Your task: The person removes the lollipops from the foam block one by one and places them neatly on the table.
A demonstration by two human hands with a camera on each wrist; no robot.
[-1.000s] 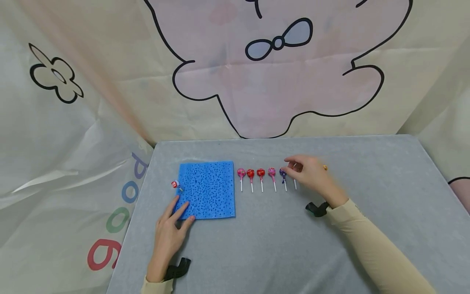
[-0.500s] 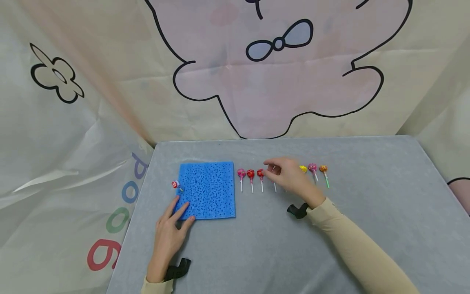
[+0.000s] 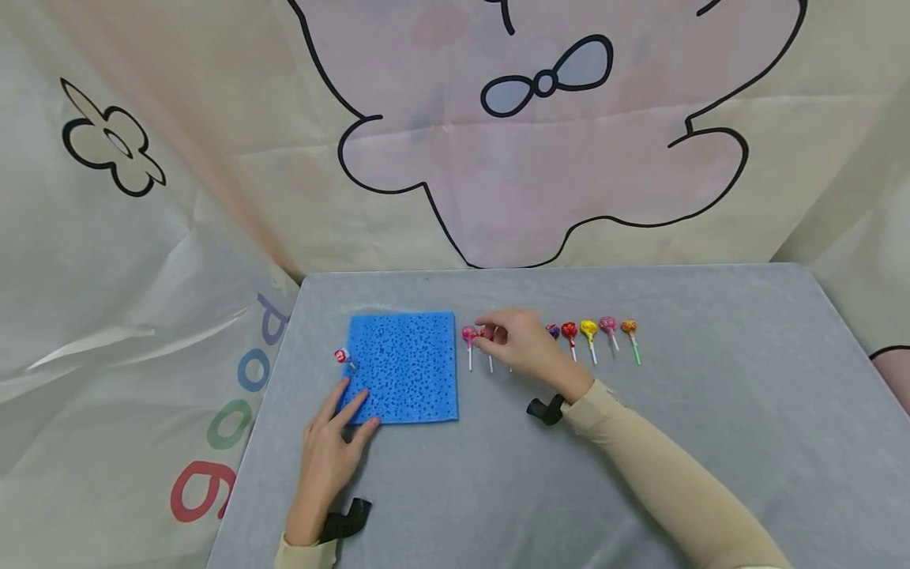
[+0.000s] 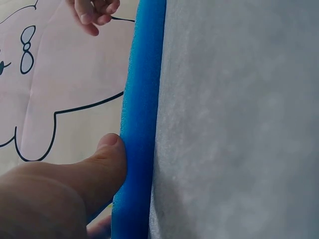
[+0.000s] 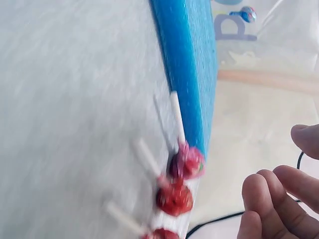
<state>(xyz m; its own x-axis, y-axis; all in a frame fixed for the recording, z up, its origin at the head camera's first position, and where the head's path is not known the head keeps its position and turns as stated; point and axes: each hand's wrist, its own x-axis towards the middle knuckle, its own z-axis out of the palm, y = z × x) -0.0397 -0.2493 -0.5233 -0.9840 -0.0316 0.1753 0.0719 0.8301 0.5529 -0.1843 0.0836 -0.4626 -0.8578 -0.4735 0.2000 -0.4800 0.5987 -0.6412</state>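
My left hand point(image 3: 332, 454) rests with spread fingers on the lower-left corner of a square blue foam block point(image 3: 408, 371) dotted with holes. In the left wrist view its thumb point(image 4: 110, 159) presses the block's side. A red-and-white lollipop point(image 3: 341, 356) stands at the foam's left edge, stick toward the block. Over the left part of a row of lollipops hovers my right hand point(image 3: 529, 348), its fingers loosely bent and nothing between them. Beside the foam's right edge lies a pink lollipop point(image 5: 188, 160), then a red lollipop point(image 5: 174, 199); the hand hides others.
Right of the hand the row continues with a purple lollipop point(image 3: 553, 331), a red one, a yellow lollipop point(image 3: 588, 328), a pink one and an orange lollipop point(image 3: 629, 326) with a green stick. A grey cloth covers the table point(image 3: 711, 411); a printed curtain point(image 3: 284, 182) hangs behind.
My right hand has moved left along the row, from the purple lollipop to near the foam, uncovering the lollipops on the right. My left hand stays on the foam block.
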